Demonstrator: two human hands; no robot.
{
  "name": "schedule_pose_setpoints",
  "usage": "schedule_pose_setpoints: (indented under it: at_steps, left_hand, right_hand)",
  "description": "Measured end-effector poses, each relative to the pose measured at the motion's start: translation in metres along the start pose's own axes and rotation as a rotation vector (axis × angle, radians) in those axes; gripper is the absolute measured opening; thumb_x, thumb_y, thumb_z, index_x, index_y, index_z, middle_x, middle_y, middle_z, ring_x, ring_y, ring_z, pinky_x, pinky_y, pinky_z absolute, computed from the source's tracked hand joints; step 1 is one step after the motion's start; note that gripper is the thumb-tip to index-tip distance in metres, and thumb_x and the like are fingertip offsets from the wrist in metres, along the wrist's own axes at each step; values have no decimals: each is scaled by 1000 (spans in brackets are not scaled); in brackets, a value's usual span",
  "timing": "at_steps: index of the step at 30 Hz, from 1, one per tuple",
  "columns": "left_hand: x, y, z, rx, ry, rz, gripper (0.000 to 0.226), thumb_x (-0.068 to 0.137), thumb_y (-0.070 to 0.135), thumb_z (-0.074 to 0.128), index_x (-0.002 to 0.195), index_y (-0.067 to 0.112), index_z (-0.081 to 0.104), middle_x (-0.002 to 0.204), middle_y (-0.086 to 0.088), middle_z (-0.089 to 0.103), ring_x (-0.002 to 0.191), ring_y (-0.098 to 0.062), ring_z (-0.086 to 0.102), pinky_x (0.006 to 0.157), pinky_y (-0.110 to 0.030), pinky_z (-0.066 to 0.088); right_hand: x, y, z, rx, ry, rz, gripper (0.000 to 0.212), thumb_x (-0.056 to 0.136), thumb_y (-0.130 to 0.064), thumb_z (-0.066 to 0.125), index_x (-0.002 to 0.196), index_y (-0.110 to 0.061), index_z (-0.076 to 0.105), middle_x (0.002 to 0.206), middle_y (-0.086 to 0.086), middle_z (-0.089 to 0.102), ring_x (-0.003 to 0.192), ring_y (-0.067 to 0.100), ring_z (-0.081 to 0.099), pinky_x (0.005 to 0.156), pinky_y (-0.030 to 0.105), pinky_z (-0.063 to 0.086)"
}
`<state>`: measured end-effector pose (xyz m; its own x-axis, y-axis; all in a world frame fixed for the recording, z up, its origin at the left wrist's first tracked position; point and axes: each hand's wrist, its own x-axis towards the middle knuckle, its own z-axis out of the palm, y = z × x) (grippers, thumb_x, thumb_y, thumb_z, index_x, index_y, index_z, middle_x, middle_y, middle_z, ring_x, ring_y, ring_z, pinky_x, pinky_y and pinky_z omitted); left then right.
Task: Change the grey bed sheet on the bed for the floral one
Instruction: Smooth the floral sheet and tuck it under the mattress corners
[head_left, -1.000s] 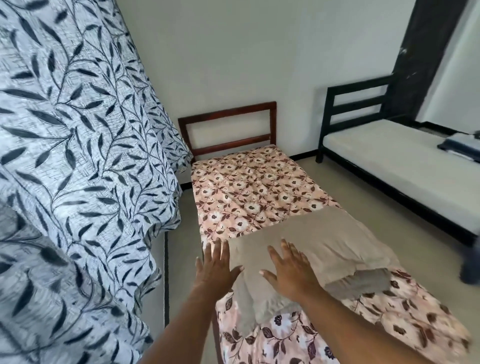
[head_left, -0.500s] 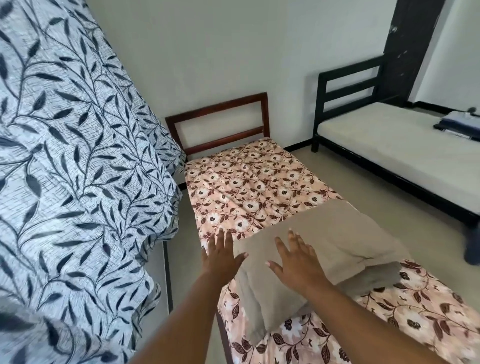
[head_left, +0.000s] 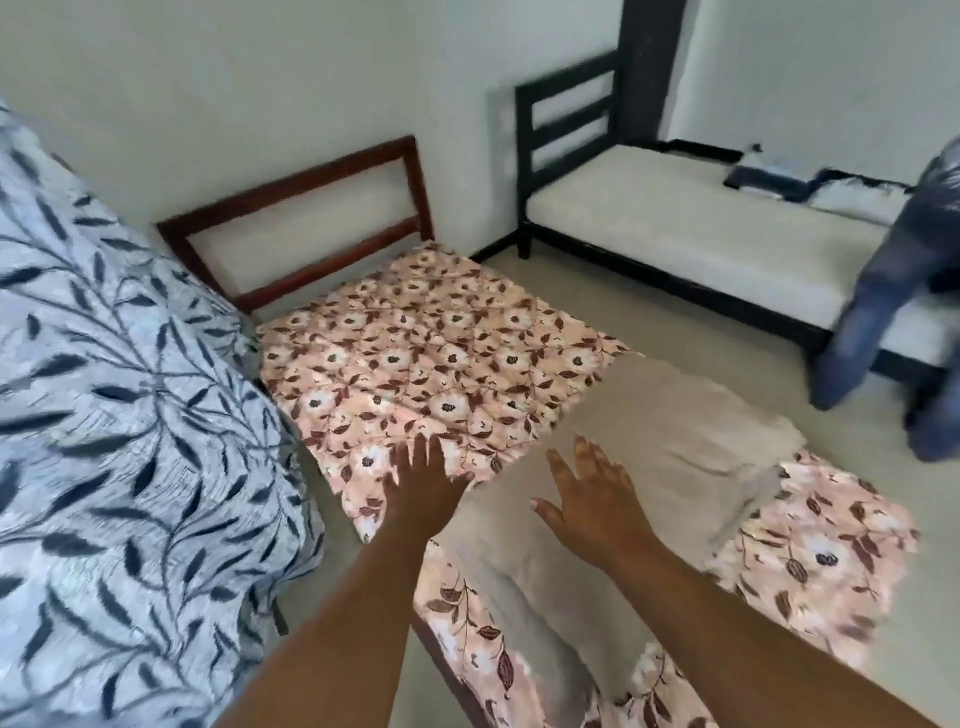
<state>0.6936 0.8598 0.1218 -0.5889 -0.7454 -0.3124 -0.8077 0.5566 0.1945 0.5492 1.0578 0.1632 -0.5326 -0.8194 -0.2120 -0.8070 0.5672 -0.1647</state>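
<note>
Floral sheet (head_left: 415, 364): it was on the bed, covering the mattress from the brown headboard (head_left: 296, 187) to the near end.
Grey sheet (head_left: 675, 441): it was off the mattress and folded into a thick bundle. It lay across the floral sheet about mid-bed and reached the right edge.
Left hand (head_left: 421, 483): fingers were straight and spread, gripping nothing. It was over the floral sheet, just beside the bundle's far-left corner. I couldn't tell if it was pressing or hovering.
Right hand (head_left: 592, 499): fingers were straight and spread, holding nothing. It was over the left part of the grey sheet, and I couldn't tell contact here either.
Done: I judged the swap itself mostly finished, with the grey stripped and the floral laid.
Left: I judged the grey bundle needed to come off the bed and the floral needed a final smoothing.
Fit: the floral edge at the near right looked rumpled. Any tuck under the mattress was hidden, and the frame was blurred.
Around: leaf-print fabric (head_left: 130, 415) hung close on the left. A black-framed bed (head_left: 675, 244) with a bare mattress stood well apart on the right, with a person's leg in jeans (head_left: 872, 301) beside it.
</note>
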Motion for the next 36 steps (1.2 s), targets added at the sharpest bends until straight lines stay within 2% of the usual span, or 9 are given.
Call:
schedule_pose_setpoints:
  at_steps: [10, 12, 15, 17, 20, 25, 29, 31, 36]
  left_hand:
    - [41, -74, -2, -18, -92, 56, 82, 102, 61, 31, 161, 14, -1, 169, -8, -7, 155, -34, 0, 121, -56, 17]
    - [51, -73, -3, -24, -90, 70, 84, 101, 62, 32, 161, 14, 0, 169, -10, -5, 155, -33, 1, 121, -56, 17]
    - [61, -58, -8, -26, -72, 80, 88, 98, 65, 37, 160, 14, 3, 169, -10, 0, 155, -34, 3, 120, -55, 16]
    - [64, -45, -17, -20, -76, 103, 87, 98, 65, 37, 160, 13, 3, 169, -9, 1, 154, -34, 4, 120, -54, 15]
    - [71, -23, -39, -7, -74, 153, 86, 100, 63, 35, 160, 12, 2, 168, -11, 2, 154, -35, 5, 121, -55, 17]
    - [90, -5, -81, 89, -2, 253, 85, 100, 62, 36, 160, 11, 3, 168, -14, 3, 154, -36, 6, 120, -56, 19]
    - [125, -10, -115, 85, -30, 234, 85, 100, 62, 37, 161, 14, 2, 169, -10, -3, 154, -36, 1, 122, -58, 14]
    - [150, -23, -127, 106, -23, 238, 87, 99, 64, 37, 161, 14, 1, 169, -10, -5, 155, -35, 0, 122, -59, 12]
    - [239, -89, -156, 153, -7, 185, 87, 99, 64, 39, 161, 16, 1, 169, -8, -5, 155, -32, -1, 123, -56, 10]
  right_hand:
    - [35, -87, 15, 26, -40, 119, 86, 93, -76, 16, 162, -27, 9, 169, 18, 1, 156, 35, 7, 124, 52, 14]
    - [39, -96, 13, 43, -5, 148, 87, 92, -78, 11, 160, -25, 24, 167, 22, 15, 154, 39, 20, 120, 55, 24]
    - [46, -93, 11, 77, 11, 184, 97, 92, -78, -2, 146, -19, 53, 151, 26, 46, 135, 44, 51, 101, 60, 47]
    - [47, -90, 9, 76, 2, 210, 97, 92, -76, -3, 142, -18, 57, 146, 26, 51, 130, 44, 56, 96, 60, 50]
    - [47, -86, -5, 80, 62, 221, 104, 84, -82, -8, 155, -22, 39, 160, 24, 34, 146, 42, 37, 111, 59, 37]
    - [56, -77, -29, 112, 88, 227, 80, 96, -70, 27, 162, -26, 15, 169, 19, 8, 156, 35, 11, 122, 54, 19]
    - [81, -80, -35, 126, 142, 224, 81, 94, -69, 25, 161, -24, 18, 168, 20, 12, 155, 37, 14, 121, 54, 23]
    - [99, -86, -38, 106, 119, 206, 78, 99, -66, 32, 162, -25, 14, 168, 19, 9, 155, 37, 12, 122, 53, 19]
    - [179, -113, -45, 95, 122, 172, 79, 99, -68, 26, 163, -26, 5, 169, 18, -1, 157, 34, 2, 125, 54, 14]
